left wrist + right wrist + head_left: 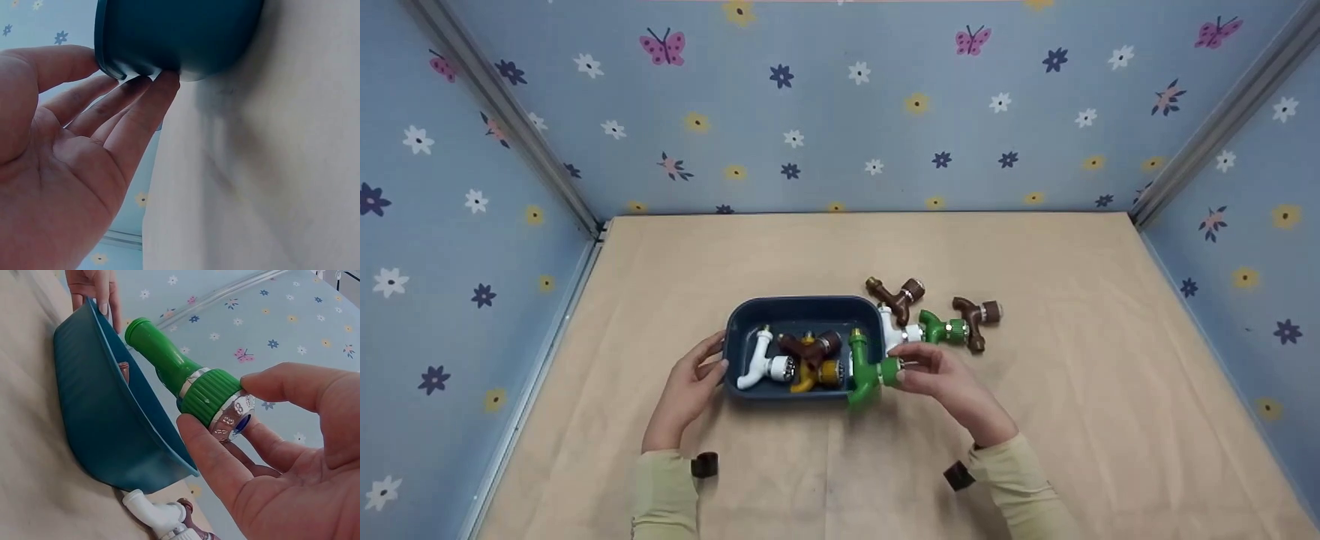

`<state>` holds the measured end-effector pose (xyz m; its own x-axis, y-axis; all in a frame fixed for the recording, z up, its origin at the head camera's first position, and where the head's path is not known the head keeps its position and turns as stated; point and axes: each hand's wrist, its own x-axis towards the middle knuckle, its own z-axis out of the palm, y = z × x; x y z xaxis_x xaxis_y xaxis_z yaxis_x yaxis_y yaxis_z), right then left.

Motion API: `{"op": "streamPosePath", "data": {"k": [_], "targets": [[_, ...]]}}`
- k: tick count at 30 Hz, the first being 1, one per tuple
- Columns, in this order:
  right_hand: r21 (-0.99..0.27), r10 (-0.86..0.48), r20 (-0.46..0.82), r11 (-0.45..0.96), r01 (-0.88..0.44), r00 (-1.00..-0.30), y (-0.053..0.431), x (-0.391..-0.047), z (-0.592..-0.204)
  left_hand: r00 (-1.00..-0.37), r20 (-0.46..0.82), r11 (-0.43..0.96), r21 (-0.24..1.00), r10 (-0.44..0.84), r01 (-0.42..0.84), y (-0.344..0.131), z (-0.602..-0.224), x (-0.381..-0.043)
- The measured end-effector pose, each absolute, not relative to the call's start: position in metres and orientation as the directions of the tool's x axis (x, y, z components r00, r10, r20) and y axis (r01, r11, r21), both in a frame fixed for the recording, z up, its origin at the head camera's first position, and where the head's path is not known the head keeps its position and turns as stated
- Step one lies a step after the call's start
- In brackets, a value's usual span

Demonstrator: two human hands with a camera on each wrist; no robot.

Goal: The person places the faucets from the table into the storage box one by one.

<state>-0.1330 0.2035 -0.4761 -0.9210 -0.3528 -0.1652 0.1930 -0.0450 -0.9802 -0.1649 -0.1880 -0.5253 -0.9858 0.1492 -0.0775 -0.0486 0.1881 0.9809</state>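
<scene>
My right hand pinches a green tap by its ribbed handle, thumb and fingers around it. The tap is held above the right end of a dark blue plastic basin, overlapping its rim in the head view. At the basin's left end, my left hand holds the rim and outer wall with thumb and fingertips. Inside lie a white tap, a brown tap and a yellow tap; the brown one partly covers the yellow one.
Right of the basin lie a white tap, another green tap and two brown taps, one farther back and one farther right. Flower-patterned panels enclose the cloth-covered table at the back and sides.
</scene>
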Motion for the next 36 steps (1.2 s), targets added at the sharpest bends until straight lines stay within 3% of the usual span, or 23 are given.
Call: {"op": "streamPosePath", "data": {"k": [36], "targets": [[-0.983,-0.353,-0.166,-0.018,0.184,-0.921,0.14,-0.161,-0.47,-0.986,-0.073,0.219,0.975,0.148,-0.039,-0.189,-0.526,-0.163]]}}
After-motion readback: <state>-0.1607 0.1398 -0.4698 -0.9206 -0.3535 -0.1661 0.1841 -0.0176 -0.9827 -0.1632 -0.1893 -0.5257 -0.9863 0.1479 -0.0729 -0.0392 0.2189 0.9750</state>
